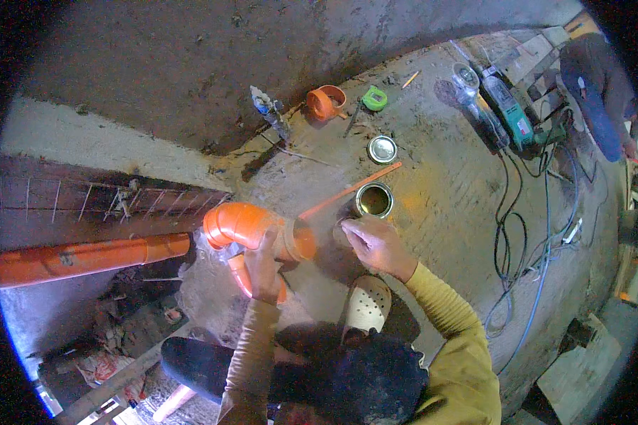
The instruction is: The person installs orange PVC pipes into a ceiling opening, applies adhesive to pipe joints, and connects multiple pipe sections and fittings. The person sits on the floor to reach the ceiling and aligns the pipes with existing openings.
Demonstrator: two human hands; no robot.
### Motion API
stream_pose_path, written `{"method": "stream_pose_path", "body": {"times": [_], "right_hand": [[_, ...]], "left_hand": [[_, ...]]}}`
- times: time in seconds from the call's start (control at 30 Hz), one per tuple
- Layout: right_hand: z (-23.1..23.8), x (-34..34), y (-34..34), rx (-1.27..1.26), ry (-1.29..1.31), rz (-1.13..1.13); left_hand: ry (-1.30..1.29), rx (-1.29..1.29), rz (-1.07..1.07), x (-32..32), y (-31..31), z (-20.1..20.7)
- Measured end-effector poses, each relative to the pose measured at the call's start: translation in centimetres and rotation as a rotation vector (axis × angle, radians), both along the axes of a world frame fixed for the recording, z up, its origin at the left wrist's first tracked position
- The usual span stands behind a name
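My left hand (264,265) grips an orange plastic pipe elbow (244,227), whose open end faces right with a pale brownish smear on its rim. My right hand (374,244) hovers just right of that end, fingers pinched on something small I cannot make out. An open round tin (373,200) stands on the concrete floor just beyond my right hand. A thin orange stick (351,190) lies beside it. The tin's lid (381,149) lies farther back.
A long orange pipe (85,258) lies at left. An orange pipe fitting (326,103), a green tape measure (374,98) and a green power tool (510,113) with cables (524,234) are on the floor. Another person (602,92) crouches at far right. My beige clog (367,304) is below.
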State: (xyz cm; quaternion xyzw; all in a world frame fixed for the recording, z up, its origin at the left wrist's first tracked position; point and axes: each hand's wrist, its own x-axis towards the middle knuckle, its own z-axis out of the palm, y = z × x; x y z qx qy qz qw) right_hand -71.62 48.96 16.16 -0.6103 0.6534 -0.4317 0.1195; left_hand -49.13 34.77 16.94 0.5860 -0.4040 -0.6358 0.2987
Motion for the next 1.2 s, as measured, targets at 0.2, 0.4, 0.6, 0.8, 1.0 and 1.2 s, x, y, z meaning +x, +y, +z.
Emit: {"method": "stream_pose_path", "body": {"times": [0.2, 0.4, 0.6, 0.8, 1.0, 1.2], "right_hand": [[1.3, 0.2, 1.5, 0.150, 0.158, 0.122], [0.3, 0.8, 0.4, -0.131, 0.029, 0.035], [0.0, -0.4, -0.9, -0.047, 0.287, 0.209], [1.9, 1.8, 0.2, 0.143, 0.212, 0.165], [0.9, 1.2, -0.7, 0.209, 0.239, 0.207], [0.3, 0.2, -0.2, 0.062, -0.149, 0.033]], "left_hand": [[0.014, -0.115, -0.070, 0.6, 0.4, 0.0], [0.163, 0.110, 0.095, 1.6, -0.5, -3.1], [0.164, 0.102, 0.075, 0.9, 0.0, -2.3], [0.118, 0.216, 0.195, 1.5, -0.7, -3.0], [0.108, 0.164, 0.182, 1.2, -0.5, -2.9], [0.108, 0.177, 0.166, -0.3, 0.8, -1.2]]}}
